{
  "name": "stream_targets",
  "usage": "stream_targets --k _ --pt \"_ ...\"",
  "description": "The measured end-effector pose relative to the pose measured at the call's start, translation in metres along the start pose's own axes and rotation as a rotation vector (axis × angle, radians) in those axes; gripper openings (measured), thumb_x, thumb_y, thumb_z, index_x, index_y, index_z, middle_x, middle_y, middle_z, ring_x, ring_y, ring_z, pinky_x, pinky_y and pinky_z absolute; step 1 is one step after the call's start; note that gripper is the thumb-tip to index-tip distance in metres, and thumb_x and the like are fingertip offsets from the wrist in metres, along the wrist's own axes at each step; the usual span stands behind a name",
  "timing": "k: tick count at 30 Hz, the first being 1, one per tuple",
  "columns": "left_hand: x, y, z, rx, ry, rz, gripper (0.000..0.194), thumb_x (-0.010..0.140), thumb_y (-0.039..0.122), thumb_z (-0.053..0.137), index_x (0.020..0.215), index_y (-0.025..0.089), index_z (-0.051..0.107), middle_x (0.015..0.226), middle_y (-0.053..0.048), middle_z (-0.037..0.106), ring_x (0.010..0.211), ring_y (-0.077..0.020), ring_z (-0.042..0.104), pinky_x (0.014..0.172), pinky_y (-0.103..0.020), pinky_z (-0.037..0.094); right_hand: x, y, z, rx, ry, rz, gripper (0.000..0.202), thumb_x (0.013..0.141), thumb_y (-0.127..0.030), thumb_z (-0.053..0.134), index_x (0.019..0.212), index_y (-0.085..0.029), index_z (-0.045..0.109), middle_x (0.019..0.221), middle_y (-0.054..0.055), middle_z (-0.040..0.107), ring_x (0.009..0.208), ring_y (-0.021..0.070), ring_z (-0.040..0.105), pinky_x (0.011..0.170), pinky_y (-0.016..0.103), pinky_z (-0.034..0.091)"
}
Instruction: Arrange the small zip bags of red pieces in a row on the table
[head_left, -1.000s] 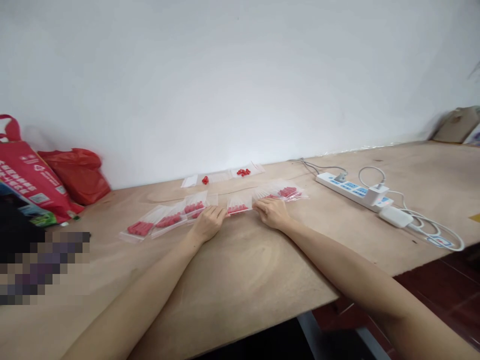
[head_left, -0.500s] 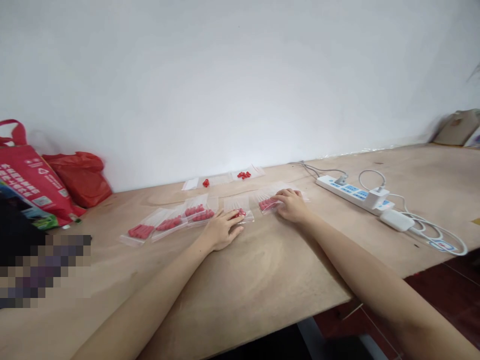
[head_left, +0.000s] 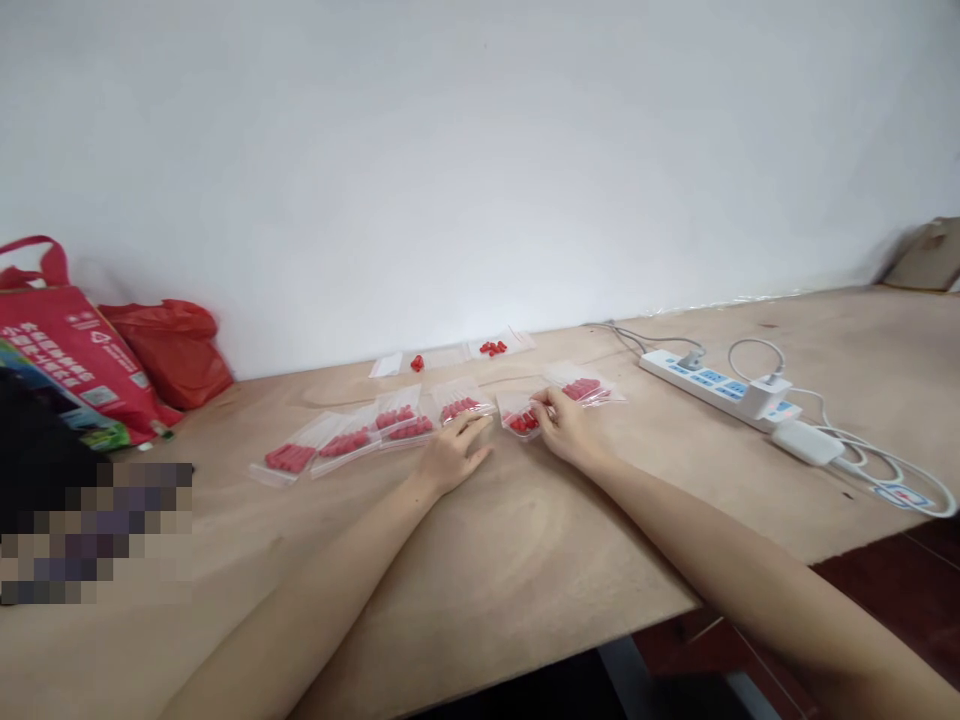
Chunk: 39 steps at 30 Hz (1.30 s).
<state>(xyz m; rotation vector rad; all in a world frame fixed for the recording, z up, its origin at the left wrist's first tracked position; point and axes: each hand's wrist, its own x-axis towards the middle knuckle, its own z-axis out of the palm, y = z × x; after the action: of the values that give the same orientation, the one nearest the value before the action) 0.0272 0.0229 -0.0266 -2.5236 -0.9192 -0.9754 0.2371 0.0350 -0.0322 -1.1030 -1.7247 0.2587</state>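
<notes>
My left hand (head_left: 450, 458) lies low on the table with its fingers stretched out, the tips at the near edge of a clear zip bag (head_left: 459, 408) of small pinkish-red pieces. To its right, the thumb and fingers of my right hand (head_left: 566, 428) pinch the right side of a zip bag (head_left: 517, 422) of shiny red pieces. Just beyond that hand lies another zip bag (head_left: 585, 388) of pinkish-red stick-like pieces. Left of my left hand, several overlapping bags form a row, ending with a bag of red sticks (head_left: 290, 457).
By the wall lie two more bags, one with a small red cluster (head_left: 417, 364), one with scattered red pieces (head_left: 493, 348). A white power strip (head_left: 712, 388) with a charger (head_left: 806, 441) and cables occupies the right. Red carrier bags (head_left: 169, 350) stand at the left.
The bag of shiny red pieces has moved right, from under my left hand to my right hand. The stick bag formerly under my right hand now lies farther right, uncovered.
</notes>
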Motion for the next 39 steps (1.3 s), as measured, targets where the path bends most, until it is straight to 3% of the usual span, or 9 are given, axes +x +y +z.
stream_targets --k 5,9,12,15,19,23,28,33,39 --pt "0.004 0.009 0.001 -0.042 0.083 0.081 0.024 0.080 0.023 0.048 0.104 0.018 0.047 0.101 -0.006 0.058 0.089 -0.0135 0.059 0.078 -0.026 0.050 -0.004 -0.011 0.004 0.183 -0.075 0.033 0.013 0.080 -0.027 0.041 0.074 -0.019 0.048 0.070 0.002 0.056 0.065 0.0135 0.052 0.059 0.026 0.042" --pt "0.002 0.007 0.001 -0.092 0.107 0.026 0.030 0.081 0.022 0.047 0.109 0.015 0.041 0.086 -0.004 0.063 0.070 -0.0095 0.062 0.068 -0.021 0.051 -0.008 -0.013 0.001 0.283 -0.273 -0.001 0.015 0.081 -0.027 0.040 0.075 -0.018 0.049 0.075 0.003 0.057 0.069 0.0131 0.054 0.061 0.026 0.044" --pt "0.001 0.004 0.000 -0.036 0.062 0.169 0.020 0.082 0.018 0.044 0.101 0.017 0.048 0.090 -0.003 0.064 0.079 -0.0109 0.061 0.070 -0.021 0.050 -0.010 -0.014 -0.006 0.222 -0.438 -0.098 0.015 0.077 -0.026 0.047 0.088 -0.017 0.051 0.086 0.004 0.057 0.077 0.0140 0.055 0.068 0.028 0.046" --pt "0.001 0.001 -0.003 0.044 0.024 0.265 0.011 0.081 0.016 0.045 0.083 0.019 0.055 0.087 0.000 0.065 0.073 -0.0099 0.062 0.062 -0.019 0.049 -0.009 -0.012 -0.015 0.042 -0.509 -0.259 0.041 0.067 -0.022 0.058 0.106 -0.017 0.048 0.098 0.007 0.054 0.088 0.0174 0.052 0.078 0.032 0.043" --pt "0.001 -0.003 -0.009 0.081 -0.087 0.242 0.014 0.080 0.014 0.043 0.075 0.018 0.056 0.082 0.000 0.064 0.071 -0.0101 0.061 0.059 -0.019 0.047 -0.008 -0.008 -0.021 -0.075 -0.498 -0.359 0.049 0.064 -0.014 0.056 0.112 -0.016 0.047 0.102 0.009 0.051 0.095 0.0189 0.049 0.083 0.033 0.041" --pt "0.000 -0.004 -0.013 0.090 -0.136 0.162 0.020 0.080 0.017 0.043 0.096 0.016 0.055 0.097 -0.006 0.061 0.089 -0.0153 0.058 0.074 -0.026 0.049 -0.009 -0.004 -0.022 -0.083 -0.521 -0.405 0.042 0.064 -0.006 0.049 0.104 -0.018 0.055 0.099 0.008 0.052 0.090 0.0163 0.052 0.080 0.030 0.043" --pt "-0.001 0.004 -0.017 -0.062 -0.234 0.220 0.028 0.078 0.018 0.045 0.105 0.020 0.053 0.109 -0.006 0.056 0.097 -0.0153 0.055 0.080 -0.027 0.048 -0.009 0.001 -0.022 -0.099 -0.481 -0.418 0.041 0.061 -0.002 0.047 0.096 -0.019 0.060 0.096 0.006 0.053 0.089 0.0160 0.053 0.080 0.029 0.044" --pt "0.000 0.013 -0.015 -0.167 -0.187 0.059 0.031 0.074 0.028 0.053 0.104 0.018 0.054 0.105 -0.008 0.057 0.094 -0.0165 0.056 0.081 -0.029 0.049 -0.005 0.005 -0.021 -0.106 -0.379 -0.465 0.032 0.065 -0.003 0.049 0.087 -0.021 0.064 0.088 0.004 0.056 0.084 0.0146 0.054 0.073 0.026 0.045" --pt "0.001 0.012 -0.011 -0.149 -0.126 0.065 0.030 0.075 0.033 0.054 0.101 0.017 0.055 0.096 -0.007 0.061 0.088 -0.0161 0.058 0.076 -0.029 0.051 -0.005 0.006 -0.018 -0.234 -0.305 -0.504 0.016 0.078 -0.019 0.050 0.079 -0.021 0.065 0.077 0.005 0.060 0.070 0.0138 0.055 0.062 0.025 0.042"
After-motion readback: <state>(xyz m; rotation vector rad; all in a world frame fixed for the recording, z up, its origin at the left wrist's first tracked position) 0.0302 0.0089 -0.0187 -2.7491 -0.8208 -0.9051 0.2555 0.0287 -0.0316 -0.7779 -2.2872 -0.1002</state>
